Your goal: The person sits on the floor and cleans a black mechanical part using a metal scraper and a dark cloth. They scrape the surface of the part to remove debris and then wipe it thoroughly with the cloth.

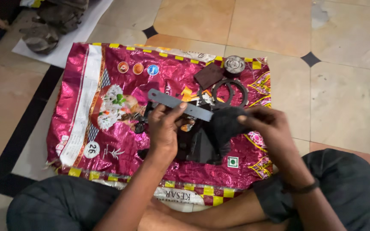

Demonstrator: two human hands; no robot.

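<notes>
While we sit over the shiny magenta plastic sack (pixel 108 141) on the floor, our left hand (pixel 164 128) grips a flat grey metal strip (pixel 178 104) and our right hand (pixel 267 125) pinches a dark cloth (pixel 227 124) against its end.

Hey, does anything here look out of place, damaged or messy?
Nothing looks spilled or broken. The left hand holds a flat grey metal strip, the right hand a dark cloth. The magenta sack under the loose parts has a frayed left edge.
</notes>
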